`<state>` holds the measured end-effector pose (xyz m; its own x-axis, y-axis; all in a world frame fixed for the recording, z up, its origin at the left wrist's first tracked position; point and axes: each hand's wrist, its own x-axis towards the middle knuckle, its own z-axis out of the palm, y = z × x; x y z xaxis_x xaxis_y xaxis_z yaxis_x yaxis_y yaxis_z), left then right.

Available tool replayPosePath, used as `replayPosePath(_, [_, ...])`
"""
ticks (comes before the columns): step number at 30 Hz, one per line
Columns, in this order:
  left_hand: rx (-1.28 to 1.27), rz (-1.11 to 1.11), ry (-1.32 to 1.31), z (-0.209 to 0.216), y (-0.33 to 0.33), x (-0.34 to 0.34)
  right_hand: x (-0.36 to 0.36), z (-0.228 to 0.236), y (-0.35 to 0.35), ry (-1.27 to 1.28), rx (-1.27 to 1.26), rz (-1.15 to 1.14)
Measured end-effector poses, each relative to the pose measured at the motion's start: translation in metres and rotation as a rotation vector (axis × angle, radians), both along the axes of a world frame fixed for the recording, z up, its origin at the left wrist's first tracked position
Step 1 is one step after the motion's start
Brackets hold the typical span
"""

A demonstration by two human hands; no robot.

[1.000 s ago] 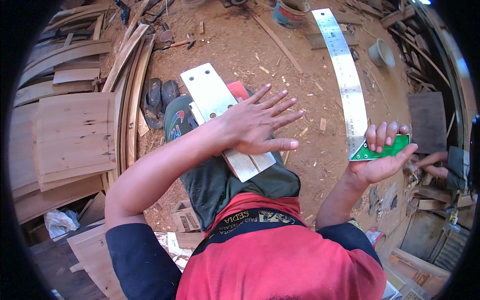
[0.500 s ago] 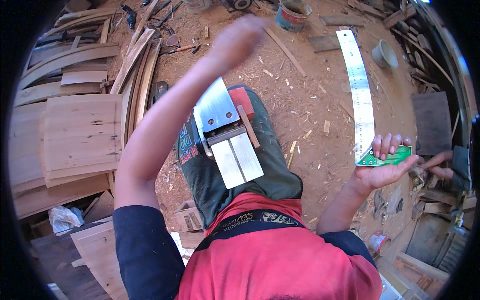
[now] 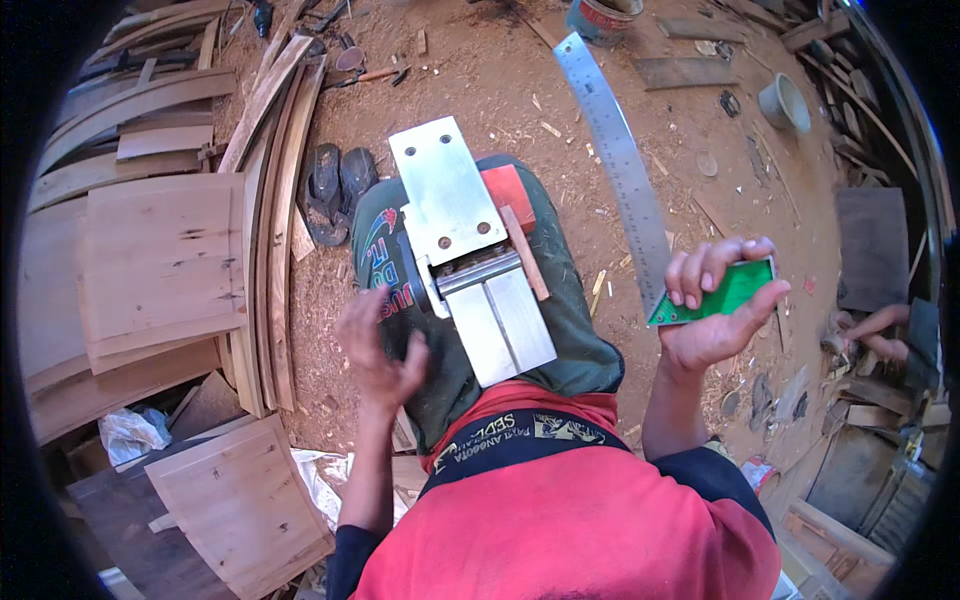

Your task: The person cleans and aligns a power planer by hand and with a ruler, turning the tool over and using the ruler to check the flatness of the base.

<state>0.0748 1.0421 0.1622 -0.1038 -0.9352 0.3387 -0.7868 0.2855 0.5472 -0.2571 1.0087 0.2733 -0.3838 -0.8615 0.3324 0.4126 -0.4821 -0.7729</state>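
An electric hand planer (image 3: 500,318) rests upside down across my lap, its two flat metal sole plates facing up and the cutter drum between them. My left hand (image 3: 378,348) is beside the planer's left side, fingers apart and holding nothing. With my right hand (image 3: 722,312) I grip the green handle of a try square (image 3: 618,158); its long steel ruled blade points away and tilts to the left. A thin reddish wooden strip (image 3: 524,250) and a red block-like part (image 3: 503,192) show along the planer's right side.
Wooden panels (image 3: 165,262) and long boards (image 3: 285,230) lie to the left. Dark sandals (image 3: 335,190) and a hammer (image 3: 368,77) are on the dirt floor, with scattered wood chips. Two buckets stand farther off, one pale (image 3: 785,104). Another person's hands (image 3: 868,333) are at far right.
My left hand has come down from above the planer's far end to its left side. The try square's blade has swung left, and my right hand has shifted slightly left.
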Motion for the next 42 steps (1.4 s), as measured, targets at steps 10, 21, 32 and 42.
replayPosePath(10, [0.094,-0.258,0.010,0.056,-0.087,0.016,0.033,-0.021,0.021,1.119,0.181,0.066])
replayPosePath(21, [0.060,-0.197,0.221,0.014,-0.008,-0.018,0.030,0.003,0.018,0.392,0.105,-0.295])
replayPosePath(32, [0.047,-0.076,0.470,0.038,-0.005,-0.025,-0.003,0.004,-0.013,-0.805,0.203,0.209])
replayPosePath(42, [0.024,-0.127,0.522,0.010,0.007,-0.040,0.032,0.015,-0.001,-0.030,0.183,-0.060])
